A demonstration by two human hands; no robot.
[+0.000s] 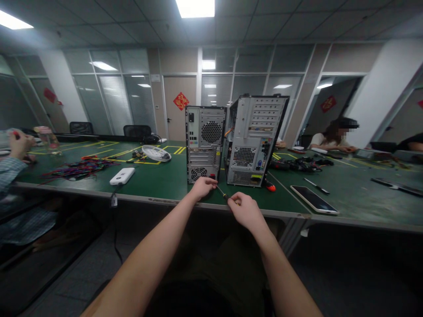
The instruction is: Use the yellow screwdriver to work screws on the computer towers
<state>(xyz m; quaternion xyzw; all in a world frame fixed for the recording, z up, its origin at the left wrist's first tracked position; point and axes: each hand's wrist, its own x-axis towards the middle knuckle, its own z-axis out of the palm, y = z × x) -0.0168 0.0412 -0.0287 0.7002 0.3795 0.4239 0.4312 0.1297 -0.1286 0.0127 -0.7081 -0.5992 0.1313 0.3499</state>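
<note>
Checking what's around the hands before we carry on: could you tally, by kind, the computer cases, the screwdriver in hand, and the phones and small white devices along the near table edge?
Computer cases: 2
Screwdriver in the right hand: 1
Phone: 1
White device: 1
Total: 5

Both forearms (155, 251) are totally bare, same deal with the left hand (203, 188) and right hand (245, 207). Below the table (161, 185) there's dark clothing (228, 259) over the lap, kinda olive, but honestly too dim to make out details.
</note>
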